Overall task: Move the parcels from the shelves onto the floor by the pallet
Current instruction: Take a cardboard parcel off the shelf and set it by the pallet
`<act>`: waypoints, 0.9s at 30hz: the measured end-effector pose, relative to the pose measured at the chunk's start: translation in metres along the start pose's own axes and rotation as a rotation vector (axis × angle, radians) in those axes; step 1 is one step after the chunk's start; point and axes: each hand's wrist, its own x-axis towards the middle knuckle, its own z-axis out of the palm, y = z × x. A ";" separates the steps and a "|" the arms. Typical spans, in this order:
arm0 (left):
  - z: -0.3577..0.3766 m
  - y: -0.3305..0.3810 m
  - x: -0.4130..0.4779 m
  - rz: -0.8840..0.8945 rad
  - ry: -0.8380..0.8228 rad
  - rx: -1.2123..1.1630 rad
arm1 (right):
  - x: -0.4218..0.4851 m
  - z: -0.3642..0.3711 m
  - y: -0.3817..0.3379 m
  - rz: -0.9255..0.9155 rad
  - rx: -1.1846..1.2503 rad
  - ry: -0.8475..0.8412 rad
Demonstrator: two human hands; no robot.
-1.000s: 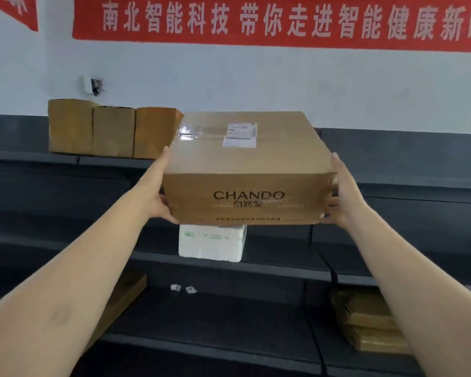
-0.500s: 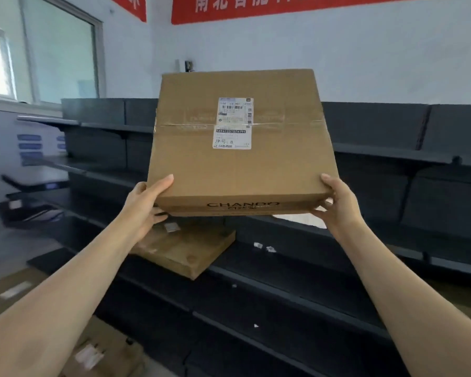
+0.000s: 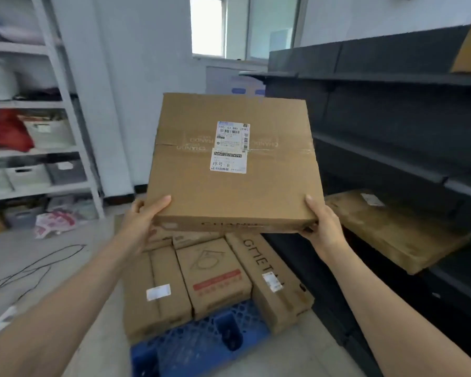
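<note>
I am swinging the parcel [image 3: 233, 164] away from the dark shelves [image 3: 392, 148]. A second ago I was facing those shelves square on with it just lifted clear; now the blue pallet [image 3: 201, 341] is coming into view below me, and the parcel is hanging in the air above its far end, tilted so the labelled top is facing me.

My left hand [image 3: 142, 221] is clamping the near left corner, thumb lying on top and fingers curling underneath. My right hand [image 3: 324, 224] is doing the same at the near right corner. The grip is looking unchanged through the turn.

Three cartons [image 3: 212, 276] are lying side by side at the pallet's far edge, directly under the parcel. I cannot tell whether they are resting on the pallet or on the floor beyond it.

So I am judging the carry nearly done and the lowering still ahead. I am looking for bare floor beside the pallet. Right of the pallet, a flat parcel [image 3: 394, 229] is still waiting on a low shelf.
</note>
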 end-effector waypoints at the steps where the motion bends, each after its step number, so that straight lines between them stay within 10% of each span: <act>1: -0.020 -0.013 0.006 -0.029 0.037 0.009 | 0.011 0.014 0.020 0.041 -0.025 -0.032; 27: -0.282 -0.637 0.003 -0.776 0.435 -0.062 | 0.101 -0.020 0.706 0.925 -0.340 -0.303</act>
